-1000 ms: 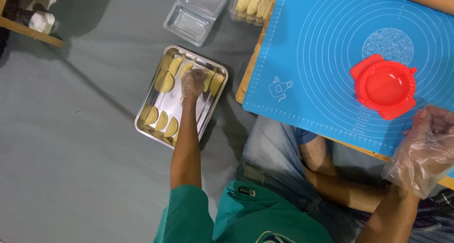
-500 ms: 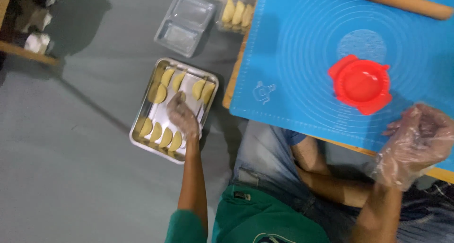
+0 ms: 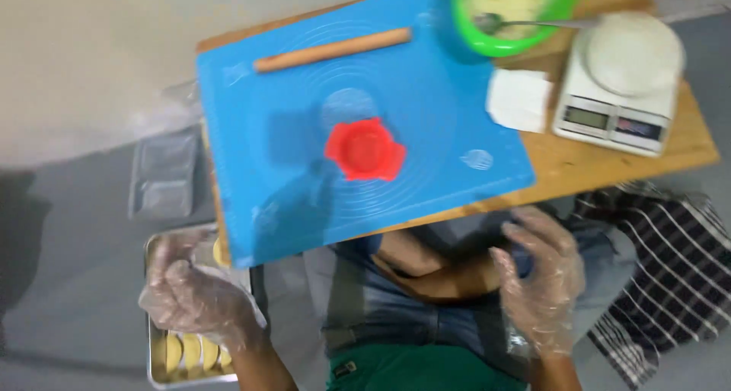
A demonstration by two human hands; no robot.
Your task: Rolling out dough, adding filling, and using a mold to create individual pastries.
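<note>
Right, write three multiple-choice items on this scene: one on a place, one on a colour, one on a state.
1. Where does the red round mould lie?
A. on the blue mat
B. in the metal tray
C. on the scale

2. What colour is the bowl?
A. white
B. green
C. orange

3. How is the right hand?
A. gripping the rolling pin
B. pressing the mould
C. open, holding nothing

Answers: A, the mould sits mid-mat; B, the bowl's rim is bright green; C, the gloved fingers are spread over the lap, nothing in them.

Red press [image 3: 365, 149] sits mid-mat [image 3: 426, 102]; rolling pin [image 3: 331, 50] bounds the far edge.
</note>
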